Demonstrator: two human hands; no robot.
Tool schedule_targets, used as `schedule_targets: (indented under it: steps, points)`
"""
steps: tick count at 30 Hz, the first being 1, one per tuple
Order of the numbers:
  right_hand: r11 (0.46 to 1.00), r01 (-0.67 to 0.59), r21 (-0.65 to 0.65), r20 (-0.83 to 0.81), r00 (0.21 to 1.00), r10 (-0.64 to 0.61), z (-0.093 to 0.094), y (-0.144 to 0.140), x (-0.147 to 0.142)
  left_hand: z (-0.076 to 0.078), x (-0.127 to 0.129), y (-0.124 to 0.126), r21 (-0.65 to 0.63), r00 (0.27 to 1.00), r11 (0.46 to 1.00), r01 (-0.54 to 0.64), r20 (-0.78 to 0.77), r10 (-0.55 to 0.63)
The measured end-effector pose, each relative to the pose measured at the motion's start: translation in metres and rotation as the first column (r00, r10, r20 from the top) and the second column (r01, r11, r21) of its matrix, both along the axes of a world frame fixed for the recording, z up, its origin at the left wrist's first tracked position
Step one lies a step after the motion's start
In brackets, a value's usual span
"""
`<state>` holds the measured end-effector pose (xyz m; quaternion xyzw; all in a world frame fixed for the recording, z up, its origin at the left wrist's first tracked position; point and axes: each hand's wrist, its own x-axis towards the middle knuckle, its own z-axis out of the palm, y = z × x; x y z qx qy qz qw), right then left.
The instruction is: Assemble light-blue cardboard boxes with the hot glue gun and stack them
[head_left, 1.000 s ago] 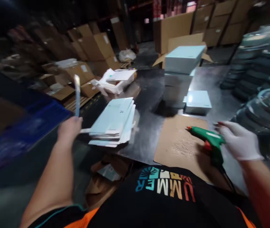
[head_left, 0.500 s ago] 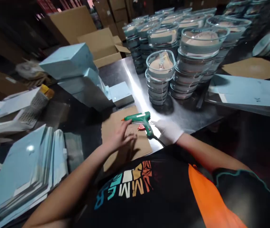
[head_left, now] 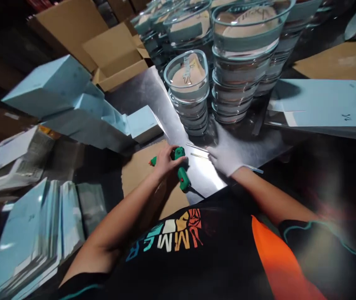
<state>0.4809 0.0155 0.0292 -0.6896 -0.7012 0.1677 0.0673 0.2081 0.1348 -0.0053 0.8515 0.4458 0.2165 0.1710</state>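
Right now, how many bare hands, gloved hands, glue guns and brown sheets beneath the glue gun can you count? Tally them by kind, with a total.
Bare left hand: 1
White-gloved right hand: 1
Green glue gun: 1
Brown cardboard sheet: 1
Total: 4

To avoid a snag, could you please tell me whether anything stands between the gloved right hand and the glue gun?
Yes: the ends of two thin sticks in the right hand jut toward the glue gun, and the left hand lies over part of it.
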Motion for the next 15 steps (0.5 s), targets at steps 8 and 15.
schedule_targets:
  steps: [8,15]
  points:
    - [0.953,-0.184,0.241,-0.138,0.965,0.221,0.011,-0.016,0.002,0.019,-0.041,-0.039,0.255,0.975,0.965,0.062,0.192,-0.114]
    - [0.945,-0.325,-0.015,0.191,0.927,0.322,0.054,-0.022,-0.017,0.015,-0.043,-0.045,0.273,0.976,0.962,-0.002,0.211,-0.058]
